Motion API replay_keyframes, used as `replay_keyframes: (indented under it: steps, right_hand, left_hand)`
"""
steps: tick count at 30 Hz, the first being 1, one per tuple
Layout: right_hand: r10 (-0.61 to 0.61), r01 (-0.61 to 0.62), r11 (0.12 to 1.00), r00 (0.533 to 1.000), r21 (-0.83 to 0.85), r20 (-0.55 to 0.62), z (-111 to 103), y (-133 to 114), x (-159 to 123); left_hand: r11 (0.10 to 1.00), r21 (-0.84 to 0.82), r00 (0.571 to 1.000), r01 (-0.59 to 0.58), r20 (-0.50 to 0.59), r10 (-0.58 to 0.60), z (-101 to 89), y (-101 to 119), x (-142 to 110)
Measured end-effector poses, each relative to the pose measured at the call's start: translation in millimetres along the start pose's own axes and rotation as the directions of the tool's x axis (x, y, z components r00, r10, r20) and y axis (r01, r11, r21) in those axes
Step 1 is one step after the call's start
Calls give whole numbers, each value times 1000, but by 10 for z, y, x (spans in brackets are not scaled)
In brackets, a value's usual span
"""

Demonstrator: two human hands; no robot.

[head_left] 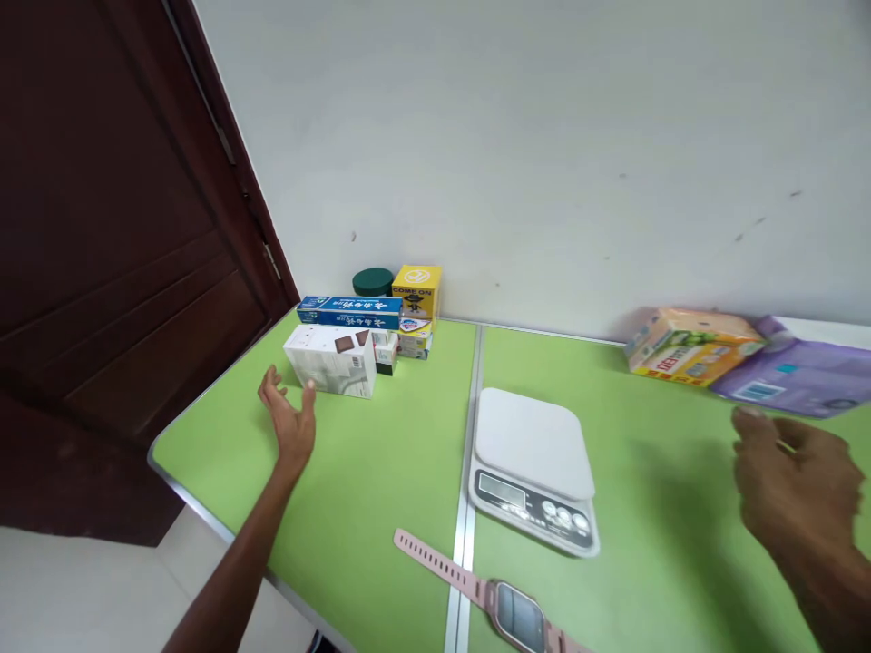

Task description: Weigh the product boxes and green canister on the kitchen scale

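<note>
My left hand (291, 424) is open, thumb and fingers apart, just in front of a white box with brown chocolate squares printed on it (331, 361). No object is in that hand. At the right, my right hand (796, 472) is blurred, its fingers bent, above the green table (401, 453). It is nearest to a purple soft package (799, 367); whether the two touch I cannot tell. Between my hands lies a white kitchen scale (534, 444) with a bare platform. A pink-strapped smartwatch (518, 615) lies at the near edge of the view.
Behind the white box are a blue toothpaste box (350, 312), a yellow box (416, 288), a green-lidded container (373, 281) and other small boxes. An orange and yellow tissue pack (694, 345) sits by the wall (531, 163). A dark door (122, 272) stands at the left.
</note>
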State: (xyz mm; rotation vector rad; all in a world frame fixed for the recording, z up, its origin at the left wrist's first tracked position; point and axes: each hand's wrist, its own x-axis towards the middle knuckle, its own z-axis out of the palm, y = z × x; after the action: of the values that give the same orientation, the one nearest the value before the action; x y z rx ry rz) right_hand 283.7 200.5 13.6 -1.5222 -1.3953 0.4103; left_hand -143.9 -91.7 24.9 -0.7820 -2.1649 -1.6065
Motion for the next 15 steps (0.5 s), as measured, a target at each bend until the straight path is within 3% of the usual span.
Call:
replay_keyframes:
  steps: [1,4,5,7,9,11,15]
  right_hand:
    - [16,-16,999,1000,36,16,-4,-256,-134]
    - [-201,145,938,967,314,154,134,-1093,-703]
    - [-277,159,898,929,410,245,237,-1346,-935]
    - [-365,69,851,790,521,492,521,-1747,-1407]
    - [-393,-45,835,649,549,651,868,-1988,-1827]
    - [-414,-70,834,576,547,705,1220,-2103,-2147]
    - [-375,-69,861,584,504,720,1754,-2177,-2513]
  left_hand:
    - [999,-11,999,31,14,-31,18,-88,116]
    - [988,-97,989,119,96,-110,120,-244,314]
    - [981,-126,984,147,123,-132,155,-266,332]
    - [968,-151,971,202,163,-178,202,-288,322]
    - [959,-145,958,243,189,-215,210,-307,293]
    - [948,-147,945,283,212,-250,195,-336,280]
    - [925,-155,913,348,280,-297,180,-392,313]
